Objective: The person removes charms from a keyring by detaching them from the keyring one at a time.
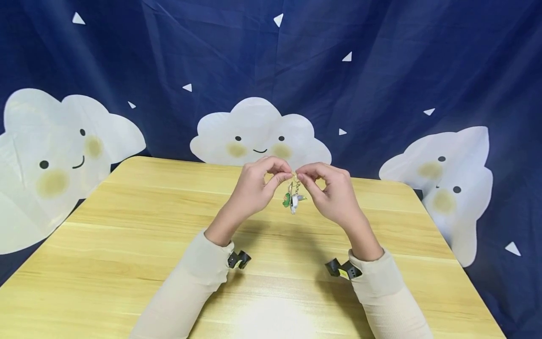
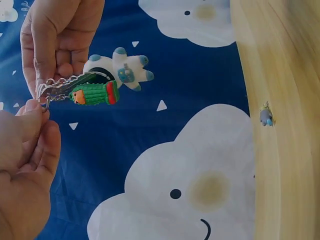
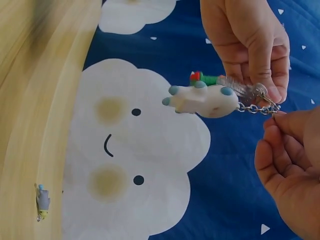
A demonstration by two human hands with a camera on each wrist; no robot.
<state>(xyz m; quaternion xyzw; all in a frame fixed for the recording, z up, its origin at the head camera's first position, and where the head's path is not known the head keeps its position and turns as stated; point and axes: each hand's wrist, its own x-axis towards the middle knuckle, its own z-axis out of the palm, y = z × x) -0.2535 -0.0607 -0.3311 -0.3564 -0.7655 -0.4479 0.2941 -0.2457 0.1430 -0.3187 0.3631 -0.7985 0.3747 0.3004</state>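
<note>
Above the table, my left hand (image 1: 256, 186) and right hand (image 1: 330, 188) meet, thumbs and fingertips pinching a metal key ring (image 2: 45, 103) from either side. From the ring, short chains (image 3: 256, 108) carry a green cactus-like figure (image 2: 95, 93) with a red end and an orange patch. Next to it dangles a white astronaut-like figure (image 3: 215, 100) with blue tips; in the left wrist view a dark part shows on it. The exact spot where each fingertip meets the ring is partly hidden.
On the wooden table (image 1: 127, 235) lies a small grey charm (image 2: 266, 116) with a yellow end and a blue bit, apart from the hands. Behind the table's far edge hangs a dark blue curtain (image 1: 237, 56) with white clouds and triangles.
</note>
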